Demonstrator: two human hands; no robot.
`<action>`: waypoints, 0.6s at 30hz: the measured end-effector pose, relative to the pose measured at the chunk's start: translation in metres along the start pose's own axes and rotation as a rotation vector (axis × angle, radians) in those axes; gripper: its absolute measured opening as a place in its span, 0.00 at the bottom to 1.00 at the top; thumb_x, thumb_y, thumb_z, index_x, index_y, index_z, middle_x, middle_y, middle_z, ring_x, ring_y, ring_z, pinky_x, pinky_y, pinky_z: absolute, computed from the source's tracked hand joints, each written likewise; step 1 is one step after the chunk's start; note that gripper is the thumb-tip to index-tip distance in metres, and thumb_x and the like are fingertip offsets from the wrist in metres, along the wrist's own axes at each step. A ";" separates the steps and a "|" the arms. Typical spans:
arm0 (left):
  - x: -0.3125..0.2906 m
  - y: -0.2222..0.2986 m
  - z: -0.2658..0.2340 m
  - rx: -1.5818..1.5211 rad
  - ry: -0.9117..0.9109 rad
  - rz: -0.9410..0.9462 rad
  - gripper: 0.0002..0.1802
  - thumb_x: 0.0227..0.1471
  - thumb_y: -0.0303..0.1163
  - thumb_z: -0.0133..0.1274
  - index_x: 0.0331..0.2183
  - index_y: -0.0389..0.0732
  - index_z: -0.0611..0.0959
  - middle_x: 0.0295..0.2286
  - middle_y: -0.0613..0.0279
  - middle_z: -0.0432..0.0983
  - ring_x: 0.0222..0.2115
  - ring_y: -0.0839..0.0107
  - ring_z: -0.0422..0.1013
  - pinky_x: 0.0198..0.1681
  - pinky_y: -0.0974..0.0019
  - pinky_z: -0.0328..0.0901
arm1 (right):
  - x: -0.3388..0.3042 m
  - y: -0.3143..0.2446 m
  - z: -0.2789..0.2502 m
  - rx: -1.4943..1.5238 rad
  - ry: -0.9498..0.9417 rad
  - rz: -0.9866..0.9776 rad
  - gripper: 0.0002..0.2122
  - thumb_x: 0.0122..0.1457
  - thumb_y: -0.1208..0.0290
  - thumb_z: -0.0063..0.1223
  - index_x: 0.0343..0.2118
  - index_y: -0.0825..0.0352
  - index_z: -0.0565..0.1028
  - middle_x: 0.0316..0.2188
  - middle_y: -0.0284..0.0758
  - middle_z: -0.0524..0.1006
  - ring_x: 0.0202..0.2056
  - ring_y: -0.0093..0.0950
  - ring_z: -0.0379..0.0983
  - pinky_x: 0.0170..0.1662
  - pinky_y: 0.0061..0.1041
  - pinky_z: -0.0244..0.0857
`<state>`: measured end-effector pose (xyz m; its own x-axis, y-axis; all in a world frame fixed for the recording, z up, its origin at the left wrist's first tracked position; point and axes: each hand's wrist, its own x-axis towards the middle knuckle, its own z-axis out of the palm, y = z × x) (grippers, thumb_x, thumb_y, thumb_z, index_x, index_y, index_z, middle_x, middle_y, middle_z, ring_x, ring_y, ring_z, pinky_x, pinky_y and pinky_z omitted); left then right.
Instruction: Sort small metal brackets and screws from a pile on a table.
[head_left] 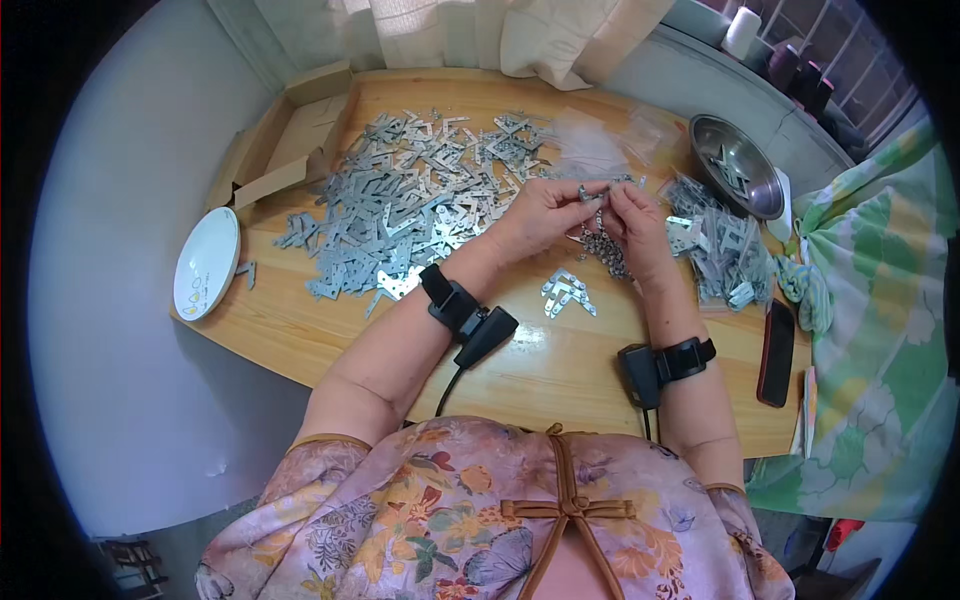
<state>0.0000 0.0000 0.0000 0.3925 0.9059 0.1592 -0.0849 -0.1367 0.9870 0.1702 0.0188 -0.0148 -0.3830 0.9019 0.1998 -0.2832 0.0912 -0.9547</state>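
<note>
Head view: from my remote seat I see both hands meeting just right of upper centre, over the wooden table [550, 375].
Left fingers: thumb and forefinger of the left hand [540, 212] are pinched on a small metal piece [584, 192] (a screw, perhaps; it is too small for me to tell).
Right fingers: those of the right hand [645, 235] are curled in close beside it; I cannot tell whether they grip anything.
Loose hardware: a small pile of shiny fasteners [606, 254] sits right below the hands, partly hidden by the right one.
Flat corner brackets: a small group [568, 293] lies between the forearms near the centre; a big heap of brackets [410, 210] spreads across the upper left.
Bagged brackets: packed clear bags [735, 255] lie right of the right hand, below a steel bowl [718, 138].
Drop risk: a slack pinch could let the piece fall into the fasteners, where I judge it would be hard to pick out.
Nudge risk: lowering the right hand carelessly could scatter that pile, and a swing of the left wrist unit [485, 335] might knock the central brackets askew.
</note>
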 end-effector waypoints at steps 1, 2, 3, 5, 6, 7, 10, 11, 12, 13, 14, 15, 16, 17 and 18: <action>0.001 -0.002 -0.001 -0.020 -0.009 0.021 0.17 0.51 0.30 0.49 0.45 0.43 0.74 0.24 0.70 0.73 0.25 0.86 0.66 0.25 0.83 0.62 | 0.000 0.000 0.000 0.037 -0.014 0.019 0.11 0.57 0.62 0.44 0.27 0.65 0.70 0.15 0.25 0.64 0.16 0.13 0.53 0.19 0.12 0.44; 0.001 -0.004 -0.001 -0.039 -0.019 0.041 0.17 0.51 0.30 0.49 0.45 0.43 0.74 0.23 0.71 0.72 0.25 0.86 0.66 0.25 0.83 0.62 | 0.001 0.000 0.000 0.075 -0.028 0.039 0.10 0.57 0.62 0.44 0.27 0.64 0.69 0.15 0.25 0.64 0.16 0.13 0.53 0.18 0.12 0.44; 0.001 -0.003 -0.001 -0.037 -0.022 0.039 0.17 0.51 0.30 0.49 0.45 0.43 0.74 0.23 0.71 0.72 0.25 0.86 0.66 0.25 0.83 0.62 | 0.001 0.002 -0.001 0.078 -0.025 0.038 0.10 0.57 0.62 0.44 0.27 0.64 0.69 0.15 0.25 0.64 0.16 0.13 0.53 0.18 0.12 0.44; -0.001 -0.002 0.000 -0.006 -0.017 0.074 0.18 0.51 0.30 0.49 0.46 0.43 0.73 0.23 0.71 0.72 0.25 0.86 0.66 0.25 0.82 0.63 | 0.001 0.005 -0.002 0.138 -0.028 0.052 0.09 0.57 0.63 0.45 0.27 0.64 0.70 0.15 0.24 0.64 0.15 0.13 0.53 0.18 0.12 0.44; -0.001 -0.001 0.000 -0.006 -0.018 0.074 0.18 0.51 0.30 0.49 0.46 0.43 0.73 0.23 0.71 0.72 0.25 0.86 0.66 0.25 0.82 0.63 | 0.002 0.007 -0.003 0.139 -0.028 0.051 0.09 0.57 0.63 0.45 0.27 0.64 0.70 0.15 0.24 0.64 0.15 0.13 0.53 0.18 0.12 0.44; -0.001 -0.001 0.001 0.000 -0.015 0.073 0.18 0.51 0.30 0.49 0.46 0.44 0.73 0.24 0.71 0.72 0.25 0.86 0.66 0.26 0.81 0.64 | 0.003 0.009 -0.004 0.167 -0.005 0.029 0.08 0.56 0.64 0.46 0.27 0.64 0.70 0.15 0.24 0.64 0.16 0.13 0.53 0.19 0.12 0.45; -0.002 0.000 0.001 0.024 -0.011 0.076 0.19 0.50 0.30 0.49 0.46 0.45 0.73 0.24 0.71 0.72 0.25 0.85 0.67 0.27 0.80 0.65 | 0.004 0.011 -0.001 0.222 0.055 0.006 0.06 0.55 0.67 0.48 0.27 0.64 0.70 0.16 0.24 0.65 0.17 0.14 0.55 0.21 0.13 0.48; -0.002 0.000 0.000 0.042 -0.012 0.078 0.19 0.50 0.30 0.49 0.47 0.45 0.72 0.24 0.71 0.72 0.25 0.85 0.67 0.28 0.80 0.65 | 0.004 0.011 0.000 0.248 0.095 0.004 0.05 0.54 0.69 0.49 0.27 0.64 0.70 0.17 0.25 0.65 0.18 0.15 0.57 0.22 0.14 0.50; -0.002 0.000 0.001 0.042 -0.012 0.077 0.19 0.50 0.30 0.49 0.47 0.45 0.72 0.24 0.71 0.72 0.25 0.85 0.67 0.28 0.80 0.65 | 0.004 0.011 -0.001 0.249 0.095 0.004 0.05 0.54 0.69 0.49 0.27 0.64 0.70 0.17 0.25 0.65 0.18 0.15 0.57 0.22 0.14 0.50; -0.001 0.000 0.002 0.020 -0.014 0.063 0.19 0.50 0.30 0.49 0.47 0.45 0.72 0.24 0.71 0.72 0.24 0.85 0.66 0.27 0.80 0.65 | 0.004 0.010 -0.001 0.274 0.103 0.017 0.05 0.54 0.69 0.50 0.28 0.64 0.70 0.17 0.25 0.66 0.19 0.16 0.58 0.23 0.15 0.52; -0.001 0.000 0.003 -0.002 -0.015 0.049 0.19 0.50 0.30 0.49 0.47 0.45 0.72 0.24 0.71 0.73 0.24 0.85 0.66 0.27 0.80 0.65 | 0.004 0.010 -0.002 0.299 0.110 0.029 0.04 0.54 0.70 0.50 0.28 0.64 0.70 0.18 0.26 0.67 0.20 0.17 0.59 0.24 0.16 0.54; -0.001 0.001 0.003 -0.004 -0.016 0.050 0.19 0.50 0.30 0.49 0.47 0.45 0.72 0.24 0.71 0.73 0.24 0.85 0.66 0.27 0.80 0.65 | 0.004 0.010 -0.002 0.297 0.110 0.029 0.04 0.54 0.70 0.50 0.28 0.64 0.70 0.18 0.26 0.67 0.20 0.17 0.59 0.24 0.16 0.54; -0.002 0.003 0.003 0.010 -0.022 0.046 0.19 0.50 0.31 0.49 0.47 0.46 0.72 0.24 0.71 0.73 0.24 0.86 0.66 0.27 0.80 0.65 | 0.004 0.009 -0.003 0.297 0.108 0.031 0.05 0.53 0.70 0.51 0.28 0.65 0.70 0.18 0.26 0.67 0.20 0.17 0.60 0.24 0.16 0.55; -0.003 0.004 0.003 0.025 -0.029 0.042 0.19 0.50 0.31 0.49 0.47 0.46 0.72 0.24 0.71 0.73 0.24 0.86 0.66 0.27 0.80 0.65 | 0.004 0.009 -0.003 0.297 0.106 0.032 0.05 0.53 0.70 0.51 0.28 0.65 0.70 0.19 0.27 0.68 0.21 0.18 0.61 0.25 0.17 0.56; -0.002 0.003 0.003 0.025 -0.029 0.041 0.19 0.50 0.31 0.49 0.47 0.46 0.72 0.24 0.71 0.73 0.24 0.86 0.66 0.27 0.80 0.65 | 0.003 0.008 -0.003 0.297 0.106 0.033 0.05 0.53 0.70 0.51 0.28 0.65 0.70 0.19 0.27 0.68 0.21 0.18 0.61 0.25 0.17 0.56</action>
<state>0.0016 -0.0033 0.0031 0.4153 0.8874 0.2003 -0.0790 -0.1841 0.9797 0.1689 0.0235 -0.0222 -0.3070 0.9426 0.1312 -0.5229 -0.0518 -0.8508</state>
